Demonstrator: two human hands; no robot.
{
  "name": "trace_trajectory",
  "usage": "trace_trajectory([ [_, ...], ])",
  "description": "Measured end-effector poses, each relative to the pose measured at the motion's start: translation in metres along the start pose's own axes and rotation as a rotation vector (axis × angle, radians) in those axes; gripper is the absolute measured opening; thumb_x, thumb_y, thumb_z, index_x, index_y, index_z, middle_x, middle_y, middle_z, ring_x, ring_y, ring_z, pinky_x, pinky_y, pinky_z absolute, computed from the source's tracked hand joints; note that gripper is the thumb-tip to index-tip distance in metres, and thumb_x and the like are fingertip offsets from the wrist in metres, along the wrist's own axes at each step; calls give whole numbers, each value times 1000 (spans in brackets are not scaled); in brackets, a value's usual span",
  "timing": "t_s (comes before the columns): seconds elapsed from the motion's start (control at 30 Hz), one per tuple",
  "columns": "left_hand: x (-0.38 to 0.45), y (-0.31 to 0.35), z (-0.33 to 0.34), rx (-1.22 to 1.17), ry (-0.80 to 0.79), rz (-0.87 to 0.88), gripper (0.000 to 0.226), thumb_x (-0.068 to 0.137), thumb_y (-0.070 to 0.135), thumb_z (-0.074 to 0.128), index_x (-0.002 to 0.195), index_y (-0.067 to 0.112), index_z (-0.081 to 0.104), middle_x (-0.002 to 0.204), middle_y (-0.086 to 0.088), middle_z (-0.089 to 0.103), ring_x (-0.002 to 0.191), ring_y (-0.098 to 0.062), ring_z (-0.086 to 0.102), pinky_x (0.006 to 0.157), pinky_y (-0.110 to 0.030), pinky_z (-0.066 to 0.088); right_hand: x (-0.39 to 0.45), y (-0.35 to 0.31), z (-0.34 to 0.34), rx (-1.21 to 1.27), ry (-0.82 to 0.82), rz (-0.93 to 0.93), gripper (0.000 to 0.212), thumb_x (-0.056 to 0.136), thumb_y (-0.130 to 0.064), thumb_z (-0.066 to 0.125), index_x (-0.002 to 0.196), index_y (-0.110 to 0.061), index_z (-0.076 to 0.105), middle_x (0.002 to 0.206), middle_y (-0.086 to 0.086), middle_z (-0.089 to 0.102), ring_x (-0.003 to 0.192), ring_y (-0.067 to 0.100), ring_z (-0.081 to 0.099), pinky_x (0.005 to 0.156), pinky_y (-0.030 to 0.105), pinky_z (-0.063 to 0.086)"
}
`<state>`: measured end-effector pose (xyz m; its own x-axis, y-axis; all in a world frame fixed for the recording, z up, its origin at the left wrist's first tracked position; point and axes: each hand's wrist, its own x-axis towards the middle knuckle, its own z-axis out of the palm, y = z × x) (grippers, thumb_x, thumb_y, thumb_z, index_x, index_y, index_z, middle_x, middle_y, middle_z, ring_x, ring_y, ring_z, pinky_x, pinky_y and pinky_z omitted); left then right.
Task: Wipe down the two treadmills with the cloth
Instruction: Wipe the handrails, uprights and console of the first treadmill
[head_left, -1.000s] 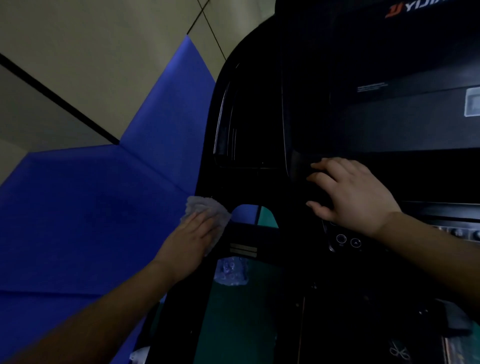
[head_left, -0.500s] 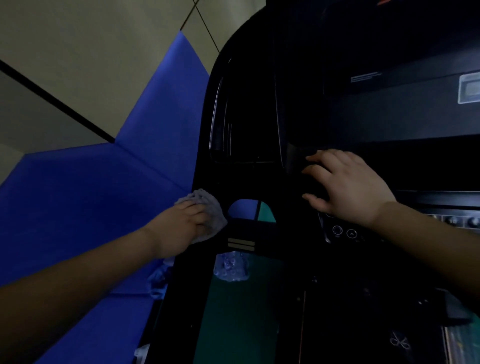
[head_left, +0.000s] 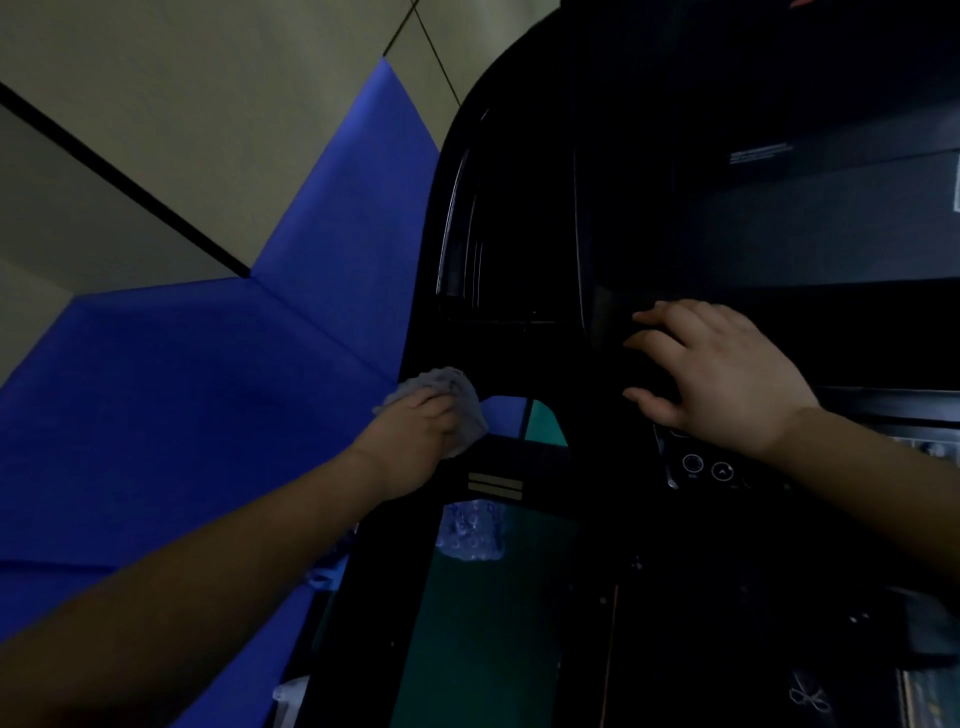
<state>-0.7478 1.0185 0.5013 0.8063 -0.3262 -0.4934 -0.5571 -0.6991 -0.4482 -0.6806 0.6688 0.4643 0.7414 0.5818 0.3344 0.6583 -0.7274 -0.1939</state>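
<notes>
Currently left hand (head_left: 415, 434) clamped on cloth (head_left: 441, 397), fingers curled over the wad, pressing it onto the treadmill (head_left: 519, 218) side frame, at the corner just above the crossbar (head_left: 511, 460). Cloth bunched, most of it poking out ahead of the knuckles and to the thumb side.

Right hand (head_left: 722, 374) loose, holding nothing, fingers spread and resting on the console edge, apparently bracing. Buttons (head_left: 706, 467) directly under the heel of that palm.

Beyond the left hand: blue mat (head_left: 208, 389) outboard, green floor (head_left: 483, 623) below the crossbar, a crumpled clear plastic thing (head_left: 470, 530) just under the bar.

Risks, judged from here:
- Palm sliding back onto the buttons, could trigger the machine. Cause: weight on the bracing hand right next to them.
- Wadded cloth gives small contact patch, likely to leave streaks or skip the frame's inner edge.
- Cloth sits at the frame's outer edge; a stroke outward could run off the frame onto the mat side and drop the grip.
- Very dim, black surfaces; missed patches hard to spot.

Versus half a second ago: left hand and cloth barely shifted, same corner, wrist a touch more over the cloth. Versus a second ago: fingers then flatter and reaching along the frame, now pulled in and bunched. Right hand unchanged throughout.
</notes>
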Motion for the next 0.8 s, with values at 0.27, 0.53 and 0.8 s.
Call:
trace_trajectory([
  [0.27, -87, 42, 44, -213, 148, -131, 53, 79, 18, 43, 129, 11, 58, 141, -4, 48, 136, -28, 34, 107, -38, 33, 0, -2, -2, 21, -9, 8, 50, 82, -50, 59, 118, -15, 59, 129, 10, 54, 120, 32, 49, 99, 46, 40],
  [0.53, -34, 38, 39, -122, 219, -316, 56, 91, 27, 42, 143, 7, 38, 152, -12, 31, 142, -31, 23, 117, -45, 15, 0, -3, 0, -1, 15, 0, 49, 85, -50, 57, 117, -14, 59, 127, 10, 54, 118, 31, 48, 99, 44, 37],
  [0.8, -80, 105, 55, -705, 473, -704, 61, 99, 22, 47, 136, 62, 21, 158, 3, 18, 145, -18, 16, 116, -41, 23, 0, -5, -5, -1, -27, -2, 50, 82, -46, 60, 119, -12, 58, 127, 12, 53, 121, 35, 47, 99, 49, 37],
])
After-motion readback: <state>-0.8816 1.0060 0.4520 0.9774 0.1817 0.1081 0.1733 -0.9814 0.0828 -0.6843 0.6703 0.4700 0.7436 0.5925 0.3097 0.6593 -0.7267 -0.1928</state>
